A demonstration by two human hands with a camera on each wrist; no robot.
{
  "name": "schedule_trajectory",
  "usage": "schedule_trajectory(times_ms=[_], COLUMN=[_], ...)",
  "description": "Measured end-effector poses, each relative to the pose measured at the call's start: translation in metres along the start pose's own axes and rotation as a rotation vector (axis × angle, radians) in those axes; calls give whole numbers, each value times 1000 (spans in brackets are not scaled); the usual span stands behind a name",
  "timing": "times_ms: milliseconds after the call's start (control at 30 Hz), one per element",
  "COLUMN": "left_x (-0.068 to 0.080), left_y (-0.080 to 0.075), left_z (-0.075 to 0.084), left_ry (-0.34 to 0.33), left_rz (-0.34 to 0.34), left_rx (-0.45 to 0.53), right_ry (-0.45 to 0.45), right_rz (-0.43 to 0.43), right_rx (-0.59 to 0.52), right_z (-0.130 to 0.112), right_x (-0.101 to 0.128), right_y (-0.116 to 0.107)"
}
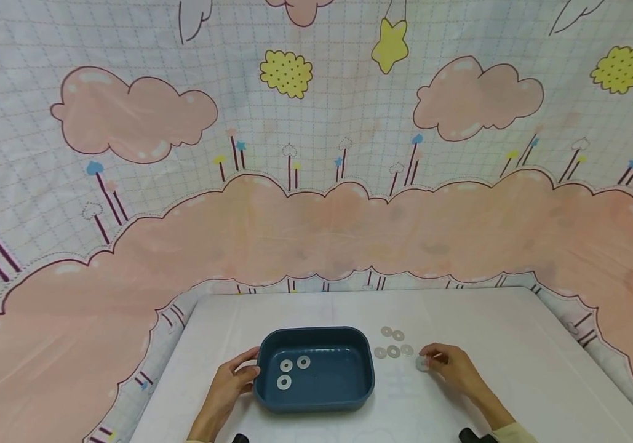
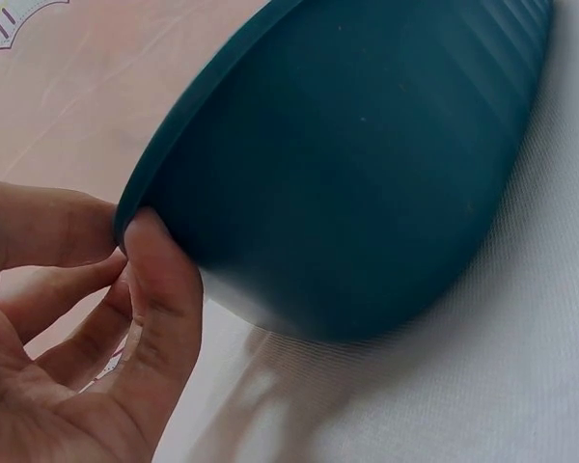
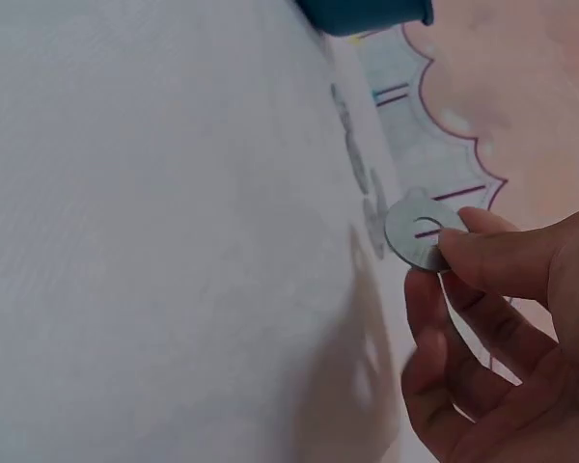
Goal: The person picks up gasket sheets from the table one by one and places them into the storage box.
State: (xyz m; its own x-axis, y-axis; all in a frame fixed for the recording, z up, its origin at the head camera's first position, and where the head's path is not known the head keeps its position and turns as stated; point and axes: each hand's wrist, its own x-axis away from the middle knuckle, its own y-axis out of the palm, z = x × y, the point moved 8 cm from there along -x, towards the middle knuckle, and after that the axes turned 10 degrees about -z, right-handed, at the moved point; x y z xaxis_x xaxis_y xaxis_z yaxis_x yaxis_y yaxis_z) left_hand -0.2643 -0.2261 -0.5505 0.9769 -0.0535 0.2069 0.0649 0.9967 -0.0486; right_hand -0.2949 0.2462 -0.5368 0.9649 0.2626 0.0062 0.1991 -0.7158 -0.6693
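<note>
A dark blue plastic tray (image 1: 316,401) stands on the white table. At its left end my left hand (image 1: 226,386) pinches the rim between thumb and fingers; in the left wrist view the thumb (image 2: 164,299) lies against the outer wall (image 2: 347,174). Three flat metal washers (image 1: 284,388) lie inside the tray, toward its left. To the right of the tray, my right hand (image 1: 454,367) holds one washer (image 3: 410,231) by its edge between thumb and fingers, raised above the table in the right wrist view.
Several loose washers (image 1: 379,353) lie on the table (image 1: 305,307) between the tray and my right hand. Behind the table hangs a cloth (image 1: 322,237) printed with clouds and stars. Black straps or devices (image 1: 473,436) show at the lower edge near the wrists.
</note>
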Motion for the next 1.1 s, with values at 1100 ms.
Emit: schedule_trajectory(times_ms=[1100], left_x=[3], left_y=[1], left_z=[2], left_ry=[22], left_rz=[-7], left_rx=[23], right_ry=[85], right_rz=[-22], right_rx=[-471], right_z=[-61], right_x=[-18], right_y=[1])
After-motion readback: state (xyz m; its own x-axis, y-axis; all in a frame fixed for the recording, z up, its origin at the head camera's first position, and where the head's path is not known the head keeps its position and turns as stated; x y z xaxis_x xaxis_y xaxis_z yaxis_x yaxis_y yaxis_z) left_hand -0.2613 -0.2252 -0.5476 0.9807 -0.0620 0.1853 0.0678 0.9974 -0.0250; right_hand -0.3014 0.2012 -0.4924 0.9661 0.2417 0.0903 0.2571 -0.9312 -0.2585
